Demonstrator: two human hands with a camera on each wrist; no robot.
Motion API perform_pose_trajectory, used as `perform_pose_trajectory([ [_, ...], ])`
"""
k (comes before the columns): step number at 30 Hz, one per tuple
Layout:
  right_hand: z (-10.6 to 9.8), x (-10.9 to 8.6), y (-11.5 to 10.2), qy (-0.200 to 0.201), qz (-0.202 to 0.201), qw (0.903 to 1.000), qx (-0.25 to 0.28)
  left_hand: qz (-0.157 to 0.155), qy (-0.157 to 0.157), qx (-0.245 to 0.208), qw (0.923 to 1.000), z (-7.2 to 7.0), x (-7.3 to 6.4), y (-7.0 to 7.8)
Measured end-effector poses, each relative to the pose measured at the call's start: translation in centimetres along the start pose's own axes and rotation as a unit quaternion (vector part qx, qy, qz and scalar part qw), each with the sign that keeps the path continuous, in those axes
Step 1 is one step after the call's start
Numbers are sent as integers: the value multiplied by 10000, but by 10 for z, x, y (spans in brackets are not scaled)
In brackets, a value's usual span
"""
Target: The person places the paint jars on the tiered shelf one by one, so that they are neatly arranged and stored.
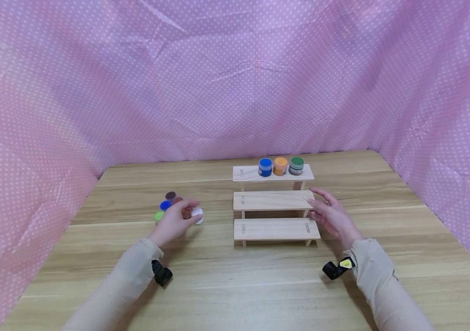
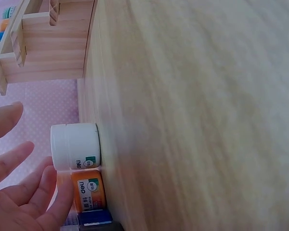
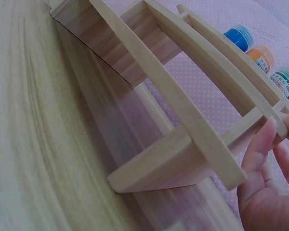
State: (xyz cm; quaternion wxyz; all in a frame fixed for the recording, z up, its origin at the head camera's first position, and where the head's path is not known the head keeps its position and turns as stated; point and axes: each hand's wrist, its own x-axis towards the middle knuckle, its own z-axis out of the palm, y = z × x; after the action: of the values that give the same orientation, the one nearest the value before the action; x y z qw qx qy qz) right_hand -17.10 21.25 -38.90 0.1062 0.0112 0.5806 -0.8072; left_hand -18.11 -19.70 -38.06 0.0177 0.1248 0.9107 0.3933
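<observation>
In the head view my left hand (image 1: pixel 175 221) hovers over a cluster of small paint jars at the left. Nearest to it is a white paint jar (image 2: pixel 74 147). The left wrist view shows the fingers spread beside this jar, the thumb apart from it. Behind the white jar stands an orange paint jar (image 2: pixel 90 190). At the right end of a three-step wooden display stand (image 1: pixel 276 201), my right hand (image 1: pixel 334 219) has its thumb and index finger on either side of the middle shelf's end (image 3: pixel 279 129), pinching it.
On the top shelf stand a blue jar (image 1: pixel 265 167), an orange-yellow jar (image 1: pixel 280 166) and a green jar (image 1: pixel 296 166). Around the left hand are a dark brown jar (image 1: pixel 170 196), another blue jar (image 1: pixel 166 205) and a light green jar (image 1: pixel 159 215). A pink dotted curtain (image 1: pixel 235 92) hangs behind the table.
</observation>
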Motion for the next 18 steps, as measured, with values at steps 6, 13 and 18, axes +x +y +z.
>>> perform_pose_trajectory([
  [6,-1,2,1,77,-2,9999,-146,-15,-134,187,9997,0,1,0],
  [13,0,1,1,88,27,9998,-202,62,-217,254,9994,-1,2,1],
  [18,1,0,0,-6,-47,9999,-154,-22,-300,271,9992,-1,1,2],
])
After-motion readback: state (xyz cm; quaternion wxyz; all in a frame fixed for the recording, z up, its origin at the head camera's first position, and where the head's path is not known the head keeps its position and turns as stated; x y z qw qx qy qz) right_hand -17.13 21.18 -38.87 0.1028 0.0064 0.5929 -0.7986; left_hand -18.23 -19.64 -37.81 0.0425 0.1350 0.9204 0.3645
